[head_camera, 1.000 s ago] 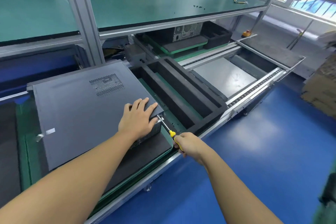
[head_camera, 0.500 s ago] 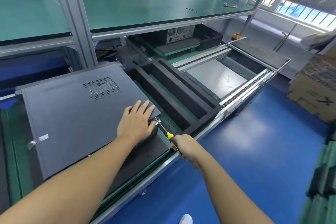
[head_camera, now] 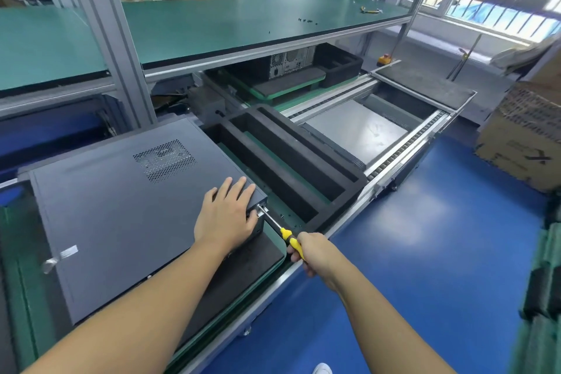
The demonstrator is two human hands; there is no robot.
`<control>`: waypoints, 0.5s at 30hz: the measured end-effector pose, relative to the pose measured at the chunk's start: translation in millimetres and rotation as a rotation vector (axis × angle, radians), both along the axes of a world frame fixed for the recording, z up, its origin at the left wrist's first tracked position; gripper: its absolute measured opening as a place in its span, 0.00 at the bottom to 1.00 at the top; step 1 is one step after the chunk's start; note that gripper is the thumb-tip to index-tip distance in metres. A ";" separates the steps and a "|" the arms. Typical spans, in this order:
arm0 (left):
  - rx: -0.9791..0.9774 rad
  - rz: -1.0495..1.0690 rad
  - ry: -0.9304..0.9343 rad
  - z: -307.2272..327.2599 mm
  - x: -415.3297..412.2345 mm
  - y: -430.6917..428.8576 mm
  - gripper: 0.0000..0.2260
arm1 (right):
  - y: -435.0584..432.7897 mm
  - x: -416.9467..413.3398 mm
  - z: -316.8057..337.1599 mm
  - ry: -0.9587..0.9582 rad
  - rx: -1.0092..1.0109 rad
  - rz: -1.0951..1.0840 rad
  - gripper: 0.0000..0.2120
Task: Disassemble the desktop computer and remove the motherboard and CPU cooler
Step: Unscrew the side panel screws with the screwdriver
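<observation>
A dark grey metal desktop computer case (head_camera: 127,209) is lying on its side on a black foam pad (head_camera: 243,270) at the near left of the green-matted bench (head_camera: 273,203), its perforated vent patch facing up. The left hand (head_camera: 226,215) is pressing flat on the case's near right corner, fingers spread and gripping nothing. The right hand (head_camera: 312,253) is closed around the yellow-and-black handle of a screwdriver (head_camera: 280,229), whose steel shaft is slanting up and left so that its tip is meeting the right end of the case, just beside the left thumb. A strip of silvery tape (head_camera: 59,256) is sticking to the case's left edge; no writing on it can be read. Right of the case a black foam tray with long slots (head_camera: 291,158) is sitting on the bench. Farther back, under the green upper shelf (head_camera: 243,24), a second computer tower (head_camera: 291,62) is showing its rear panel. At the right, a brown cardboard box (head_camera: 522,133) on the blue floor (head_camera: 425,252) is bearing a dark "X" mark; its other print is too blurred to read.
</observation>
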State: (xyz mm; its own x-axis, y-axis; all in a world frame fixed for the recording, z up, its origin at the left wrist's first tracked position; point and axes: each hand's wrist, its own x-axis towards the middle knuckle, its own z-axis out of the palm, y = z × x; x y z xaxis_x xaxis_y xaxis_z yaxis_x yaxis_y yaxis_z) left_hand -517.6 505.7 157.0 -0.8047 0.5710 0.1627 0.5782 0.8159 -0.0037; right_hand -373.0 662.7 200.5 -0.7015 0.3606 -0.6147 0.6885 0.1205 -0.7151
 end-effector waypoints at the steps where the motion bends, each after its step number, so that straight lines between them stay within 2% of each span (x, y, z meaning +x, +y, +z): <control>1: 0.003 0.000 -0.001 0.2 0.2 0.0 0.28 | 0.9 0.4 0.0 0.002 0.007 -0.006 0.14; 5: 0.000 0.002 -0.002 0.0 0.3 0.0 0.28 | 5.0 5.0 -1.5 0.095 0.057 0.034 0.08; 7: 0.011 0.003 -0.006 0.0 0.1 0.3 0.27 | 4.4 8.3 -4.7 0.161 -0.020 0.009 0.05; 9: 0.017 0.006 -0.009 0.2 0.6 0.3 0.28 | 1.2 9.8 -6.4 0.199 -0.082 -0.003 0.08; 15: 0.017 0.006 -0.006 -0.7 -0.1 -0.3 0.28 | -2.4 4.3 -4.1 0.127 0.004 0.011 0.13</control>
